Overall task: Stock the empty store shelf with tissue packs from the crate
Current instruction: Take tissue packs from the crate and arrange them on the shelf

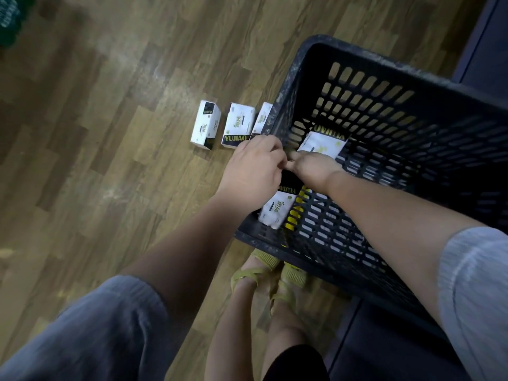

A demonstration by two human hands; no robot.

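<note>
A black slotted crate (371, 61) stands on the wood floor. Inside it, a white and black tissue pack (277, 209) leans against the near left wall, and my left hand (251, 169) grips its upper end with curled fingers. A second pack (323, 143) lies deeper in the crate. My right hand (312, 167) reaches in and touches that pack's near edge, but its fingers are hidden behind the back of the hand. Three more packs stand in a row on the floor left of the crate: one (205, 125), another (237, 126), and a third (262, 118) partly hidden by the rim.
My feet in yellow sandals (275, 276) stand just before the crate's near edge. A dark shelf base (483, 37) runs along the right side and continues at lower right (384, 339). A green package (11, 20) lies at the top left corner.
</note>
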